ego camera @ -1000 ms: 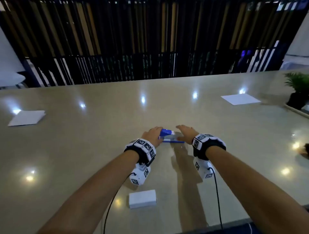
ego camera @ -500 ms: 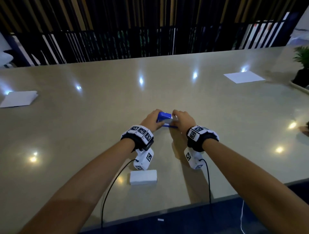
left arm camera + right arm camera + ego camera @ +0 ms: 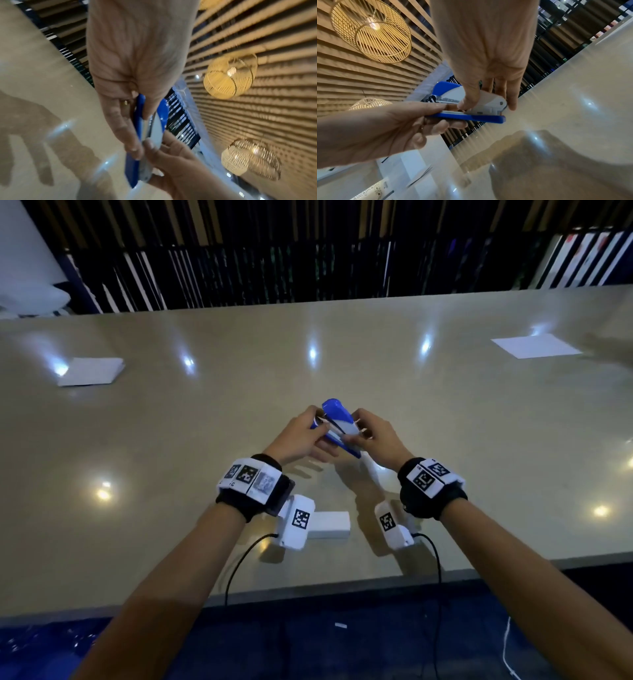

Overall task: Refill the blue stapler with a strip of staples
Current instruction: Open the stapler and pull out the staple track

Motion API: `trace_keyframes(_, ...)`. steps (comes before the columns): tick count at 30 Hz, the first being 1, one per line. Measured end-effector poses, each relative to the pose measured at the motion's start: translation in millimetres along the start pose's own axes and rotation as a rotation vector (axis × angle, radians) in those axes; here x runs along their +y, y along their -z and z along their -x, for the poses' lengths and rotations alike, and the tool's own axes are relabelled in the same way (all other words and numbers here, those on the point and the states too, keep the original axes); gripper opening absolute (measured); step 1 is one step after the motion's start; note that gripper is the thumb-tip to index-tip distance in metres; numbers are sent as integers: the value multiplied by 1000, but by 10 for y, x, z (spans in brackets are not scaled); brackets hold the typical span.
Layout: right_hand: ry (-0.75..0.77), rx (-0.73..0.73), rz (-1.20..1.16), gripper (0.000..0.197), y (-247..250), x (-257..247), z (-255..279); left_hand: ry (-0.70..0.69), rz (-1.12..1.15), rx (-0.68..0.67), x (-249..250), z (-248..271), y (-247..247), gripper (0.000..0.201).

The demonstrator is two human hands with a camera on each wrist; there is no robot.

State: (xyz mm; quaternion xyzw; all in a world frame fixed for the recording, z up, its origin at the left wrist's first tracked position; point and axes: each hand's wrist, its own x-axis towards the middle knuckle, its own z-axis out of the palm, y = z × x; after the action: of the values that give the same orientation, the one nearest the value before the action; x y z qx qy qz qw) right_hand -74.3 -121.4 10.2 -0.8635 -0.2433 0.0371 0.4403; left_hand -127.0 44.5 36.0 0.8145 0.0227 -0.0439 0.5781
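Note:
The blue and white stapler (image 3: 337,423) is held above the table (image 3: 171,440) between both hands. My left hand (image 3: 301,436) grips its blue base (image 3: 471,117) near the front, thumb on top and fingers underneath. My right hand (image 3: 371,438) pinches the white top arm (image 3: 486,100) near the hinge, thumb on one side and fingers on the other. The top arm is lifted a little off the base, and the metal staple channel (image 3: 447,99) shows in the gap. In the left wrist view the stapler (image 3: 150,129) runs away from the palm. A small white staple box (image 3: 329,524) lies on the table under my left wrist.
A white paper sheet (image 3: 90,370) lies at the far left of the table and another paper sheet (image 3: 534,345) at the far right. The table's near edge (image 3: 308,587) runs just below my wrists. A dark slatted wall (image 3: 308,251) stands behind the table.
Both hands have lifted the stapler off the table and drawn it nearer. Its top arm now tilts up away from the base. The view has tipped further down.

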Motion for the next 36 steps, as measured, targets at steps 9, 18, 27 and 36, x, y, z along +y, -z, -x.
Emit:
trace_keyframes(9, 129, 32, 68, 28, -387, -393, 41, -42, -207, 239, -185, 260, 14, 25)
trace_keyframes(18, 72, -17, -106, 21, -344, -404, 99, 9, -200, 217, -248, 347, 162, 29)
trace_keyframes(27, -221, 94, -885, 15, -53, -197, 109, 164, 528, 249, -567, 358, 294, 13)
trace_keyframes(36, -435, 193, -1381, 6, -21, -18, 56, 176, 428, 148, -611, 326, 462, 15)
